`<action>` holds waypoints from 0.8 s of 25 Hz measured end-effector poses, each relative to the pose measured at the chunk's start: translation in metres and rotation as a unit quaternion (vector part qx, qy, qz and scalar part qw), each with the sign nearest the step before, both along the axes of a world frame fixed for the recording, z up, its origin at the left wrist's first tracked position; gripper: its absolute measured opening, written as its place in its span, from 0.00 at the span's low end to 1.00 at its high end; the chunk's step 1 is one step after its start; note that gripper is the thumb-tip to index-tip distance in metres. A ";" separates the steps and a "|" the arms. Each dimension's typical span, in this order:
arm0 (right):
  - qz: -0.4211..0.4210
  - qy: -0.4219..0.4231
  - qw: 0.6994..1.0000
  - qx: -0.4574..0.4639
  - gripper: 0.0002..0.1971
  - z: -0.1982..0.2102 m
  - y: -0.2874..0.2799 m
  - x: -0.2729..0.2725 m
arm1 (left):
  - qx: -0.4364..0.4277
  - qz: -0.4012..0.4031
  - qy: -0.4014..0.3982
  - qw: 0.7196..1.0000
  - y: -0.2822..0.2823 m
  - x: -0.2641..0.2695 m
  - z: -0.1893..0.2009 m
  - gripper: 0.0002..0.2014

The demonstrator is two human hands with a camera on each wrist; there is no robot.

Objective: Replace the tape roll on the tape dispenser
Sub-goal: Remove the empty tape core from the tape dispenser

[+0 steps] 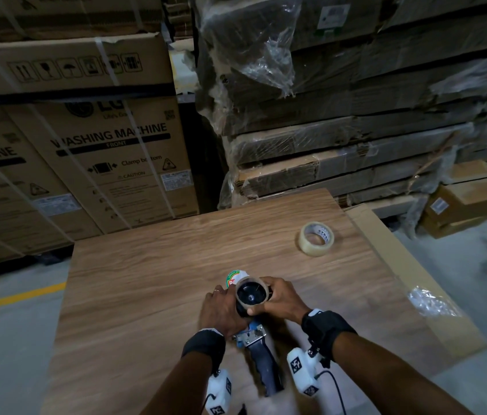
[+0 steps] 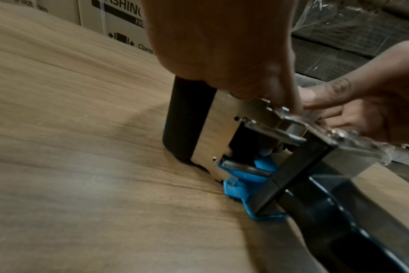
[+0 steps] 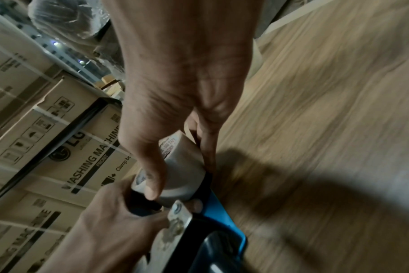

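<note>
A tape dispenser (image 1: 254,339) with a blue frame and black handle (image 1: 266,369) lies on the wooden table (image 1: 146,280), near its front edge. My left hand (image 1: 227,298) grips the dispenser's front end; in the left wrist view its fingers curl over the metal frame (image 2: 264,118) beside the black roller (image 2: 187,120). My right hand (image 1: 269,298) grips the used-up cardboard core (image 1: 251,293) sitting on the black hub, thumb (image 3: 152,177) on the core's (image 3: 182,175) side. A fresh roll of clear tape (image 1: 317,238) lies flat at the table's far right, untouched.
Strapped washing machine cartons (image 1: 101,163) are stacked behind the table on the left, plastic-wrapped flat cardboard (image 1: 356,130) on the right. A cardboard sheet (image 1: 415,280) with a plastic scrap (image 1: 430,301) lies along the table's right side. Small boxes (image 1: 469,202) sit on the floor.
</note>
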State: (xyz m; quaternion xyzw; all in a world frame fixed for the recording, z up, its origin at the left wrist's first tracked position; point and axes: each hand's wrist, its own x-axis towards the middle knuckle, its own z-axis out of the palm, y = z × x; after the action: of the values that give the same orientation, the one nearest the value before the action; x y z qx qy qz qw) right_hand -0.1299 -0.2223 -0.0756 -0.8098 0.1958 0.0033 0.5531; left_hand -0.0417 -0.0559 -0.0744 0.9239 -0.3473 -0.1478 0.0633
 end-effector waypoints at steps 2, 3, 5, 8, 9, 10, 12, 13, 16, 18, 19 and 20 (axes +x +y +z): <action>0.018 -0.016 1.000 0.002 0.34 0.002 0.001 -0.002 | -0.014 0.013 0.015 1.000 0.000 0.000 0.002 0.42; 0.025 -0.025 0.999 0.003 0.36 0.003 0.002 -0.003 | -0.021 0.021 0.024 0.999 0.000 -0.001 0.002 0.41; 0.023 -0.041 0.999 0.017 0.37 0.002 0.002 -0.005 | -0.030 0.035 0.035 0.998 -0.001 -0.001 0.004 0.39; 0.004 -0.035 0.999 0.025 0.34 0.001 0.002 -0.004 | -0.027 0.032 0.031 0.999 -0.002 0.000 0.004 0.34; -0.001 -0.028 0.999 0.027 0.33 0.000 0.001 -0.003 | -0.026 0.023 0.031 0.999 -0.002 0.001 0.003 0.33; -0.004 -0.026 0.999 0.032 0.33 -0.001 0.000 -0.001 | -0.029 0.019 0.034 0.999 -0.003 0.002 0.003 0.32; -0.004 -0.032 0.998 0.050 0.32 0.000 0.000 -0.002 | -0.040 0.024 0.041 0.998 -0.002 0.002 0.002 0.31; -0.003 -0.038 0.998 0.057 0.32 0.001 0.000 -0.003 | -0.046 0.029 0.042 0.998 -0.002 0.002 0.003 0.32; 0.003 -0.064 0.995 0.077 0.35 0.001 0.002 -0.006 | -0.061 0.047 0.052 0.996 0.000 0.000 0.002 0.31; -0.003 -0.065 0.994 0.084 0.36 0.001 0.001 -0.005 | -0.068 0.051 0.055 0.995 0.001 -0.001 0.004 0.33; -0.006 -0.060 0.994 0.092 0.35 0.002 -0.001 -0.004 | -0.067 0.052 0.055 0.995 0.002 -0.002 0.004 0.34; -0.004 -0.055 0.994 0.097 0.35 0.003 -0.003 -0.003 | -0.067 0.049 0.049 0.995 0.002 -0.002 0.004 0.37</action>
State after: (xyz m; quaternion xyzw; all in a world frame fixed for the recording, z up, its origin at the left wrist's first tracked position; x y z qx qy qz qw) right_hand -0.1327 -0.2255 -0.0721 -0.7507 0.1671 -0.0247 0.6387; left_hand -0.0439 -0.0535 -0.0706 0.9251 -0.3070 -0.1663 0.1494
